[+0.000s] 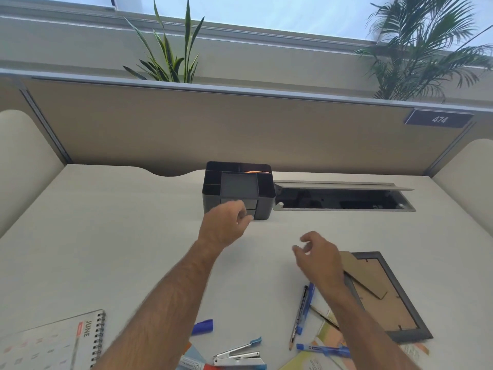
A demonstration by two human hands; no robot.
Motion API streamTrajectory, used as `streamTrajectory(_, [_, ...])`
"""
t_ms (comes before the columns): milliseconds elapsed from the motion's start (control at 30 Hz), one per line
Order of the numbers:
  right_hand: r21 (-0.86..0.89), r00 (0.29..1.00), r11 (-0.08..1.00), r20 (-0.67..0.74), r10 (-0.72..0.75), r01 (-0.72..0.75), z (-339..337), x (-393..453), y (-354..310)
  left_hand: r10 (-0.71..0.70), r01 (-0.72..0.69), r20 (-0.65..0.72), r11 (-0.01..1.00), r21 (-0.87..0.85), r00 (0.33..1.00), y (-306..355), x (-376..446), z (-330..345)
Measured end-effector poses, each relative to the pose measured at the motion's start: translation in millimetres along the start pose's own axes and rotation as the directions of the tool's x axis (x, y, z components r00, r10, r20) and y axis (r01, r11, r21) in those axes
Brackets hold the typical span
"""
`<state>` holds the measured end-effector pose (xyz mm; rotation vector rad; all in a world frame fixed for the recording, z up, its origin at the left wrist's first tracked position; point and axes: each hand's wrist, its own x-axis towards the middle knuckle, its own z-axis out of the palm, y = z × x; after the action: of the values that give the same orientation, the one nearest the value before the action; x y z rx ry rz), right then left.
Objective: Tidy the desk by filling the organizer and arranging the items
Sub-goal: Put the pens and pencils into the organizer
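The black organizer (238, 189) stands at the back of the desk (128, 236), against the partition (240, 129) and just beside the open cable tray (344, 198), a spot that keeps it out of the working area while its compartments face up for filling. Most of them look empty; only something orange (254, 172) shows in a rear slot. The left hand (226, 225) reaches to the organizer's front face, fingers curled at the small drawers there, probably to pull one out or to steady the box, though whether it actually pinches a drawer front I cannot tell, since the fingertips are blurred against the dark plastic. The right hand (317, 255) hovers above the desk with its fingers loosely bent and holding nothing, seemingly ready to fetch the next item. What is left to sort lies near the front edge: a black pen (300, 313) and a blue marker (306, 308) side by side, another blue pen (324, 350) lower down, a loose blue cap (203, 326), a stapler (237, 356), scattered coloured papers (328, 340), a picture frame (384, 297) lying face down with its stand flap showing, and a spiral calendar (58, 340) open at June on the left. Judging by this, the tidying is only at its start
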<state>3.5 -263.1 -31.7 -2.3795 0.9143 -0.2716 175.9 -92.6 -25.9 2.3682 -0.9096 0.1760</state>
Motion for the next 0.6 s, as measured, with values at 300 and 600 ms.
streamTrajectory(300, [-0.225,0.899,0.944,0.315,0.303,-0.239,-5,8,23,-0.162,0.293,0.4,0.91,-0.294,0.902,32,-37,35])
streamTrajectory(600, [-0.019,0.98,0.986,0.105,0.167,-0.166,-9,4,-4,-0.181,0.432,0.543,0.818,-0.379,0.82,59,-47,45])
